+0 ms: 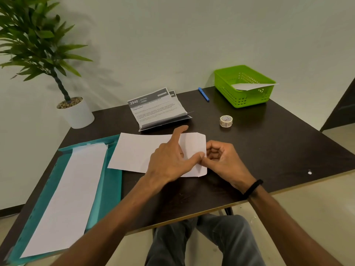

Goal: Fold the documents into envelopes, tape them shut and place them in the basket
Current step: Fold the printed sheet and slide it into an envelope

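A white paper envelope [151, 152] lies flat mid-tabletop, flap end to the right. The left hand [169, 160] presses it with straight, released fingers; the right hand [221, 160] pinches its right edge with curled fingers. Beyond lie folded printed documents [157, 110], a roll of clear tape [226, 121] and, at the far right corner, a green plastic basket [244, 87]. Bare dark tabletop [278, 150] stretches to the right.

Document [157, 109] small print unreadable (too blurred).
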Demonstrator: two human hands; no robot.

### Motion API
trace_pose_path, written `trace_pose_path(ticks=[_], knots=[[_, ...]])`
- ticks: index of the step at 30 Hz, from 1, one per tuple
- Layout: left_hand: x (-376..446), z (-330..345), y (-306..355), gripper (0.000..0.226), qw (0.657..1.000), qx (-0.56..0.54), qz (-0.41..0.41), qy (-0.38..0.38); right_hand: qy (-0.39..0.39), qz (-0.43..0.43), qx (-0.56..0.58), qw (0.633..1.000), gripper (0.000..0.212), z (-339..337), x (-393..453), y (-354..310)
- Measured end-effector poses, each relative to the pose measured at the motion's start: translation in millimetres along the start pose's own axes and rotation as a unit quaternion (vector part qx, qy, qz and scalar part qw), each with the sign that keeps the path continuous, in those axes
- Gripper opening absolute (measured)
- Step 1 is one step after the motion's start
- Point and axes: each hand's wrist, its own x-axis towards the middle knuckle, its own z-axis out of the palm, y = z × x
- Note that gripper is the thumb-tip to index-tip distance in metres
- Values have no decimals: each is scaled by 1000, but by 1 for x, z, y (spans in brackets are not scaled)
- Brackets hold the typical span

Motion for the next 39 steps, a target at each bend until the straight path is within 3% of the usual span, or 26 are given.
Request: trace_pose_path(ticks=[8,13,16,23,32,39], knots=[[11,-13,-3,59,999,16,-30,-10,13,16,-16,1000,25,0,1,3],[6,-12,-4,71,999,23,-24,-13,5,4,-2,1000,20,-1,-1,2],[5,-13,-1,81,999,10,-28,-18,-6,-7,13,1000,28,-1,-3,-2],[4,-14,3,75,1000,4,-16,-19,-24,18,125,992,27,-5,-4,-7],[-3,-11,15,65,998,57,-9,10,5,-12,-4,1000,26,1,-2,-3],[-13,-9,44,62,986,143,47,65,-10,-21,-8,1000,32,4,-5,-9]])
